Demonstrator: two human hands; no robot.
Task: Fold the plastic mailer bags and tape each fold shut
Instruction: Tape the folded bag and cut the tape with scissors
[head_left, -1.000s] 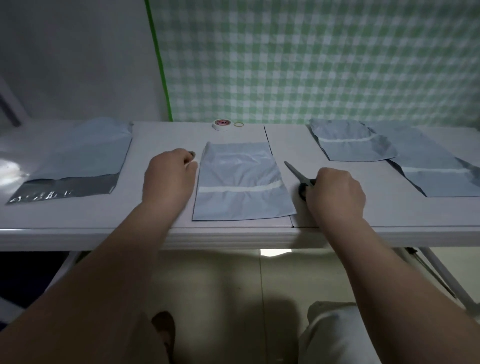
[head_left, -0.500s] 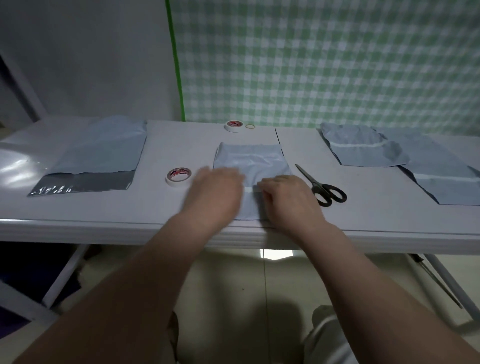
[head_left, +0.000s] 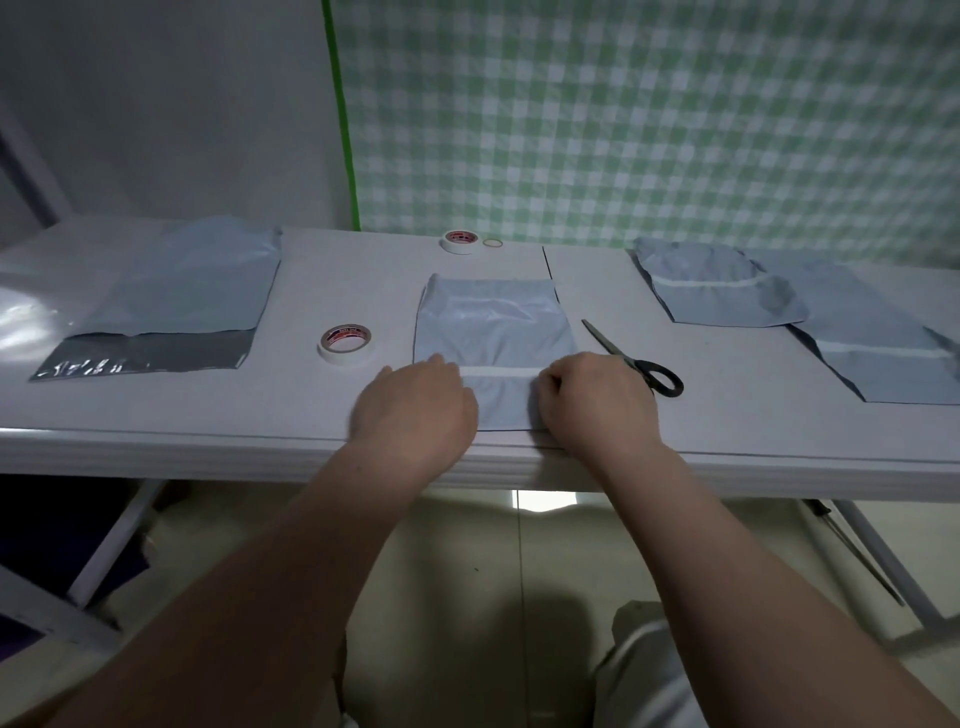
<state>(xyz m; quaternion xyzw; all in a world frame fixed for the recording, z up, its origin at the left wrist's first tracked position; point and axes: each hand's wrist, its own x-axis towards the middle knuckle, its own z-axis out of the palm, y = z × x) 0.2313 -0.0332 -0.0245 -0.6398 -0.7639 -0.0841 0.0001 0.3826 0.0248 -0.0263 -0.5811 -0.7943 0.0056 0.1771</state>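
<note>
The left forearm (head_left: 291, 566) and right forearm (head_left: 727, 556) are bare; pale cloth (head_left: 649, 675), perhaps trousers, covers a knee.

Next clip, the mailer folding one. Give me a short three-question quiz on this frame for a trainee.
1. True or false: the scissors lie right of the middle bag.
2. Which bag do the left hand and right hand touch? A: leftmost. B: middle. C: rightmost.
3. How many tape rolls lie on the table?
Key: 1 true; 2 B; 3 two.
</note>
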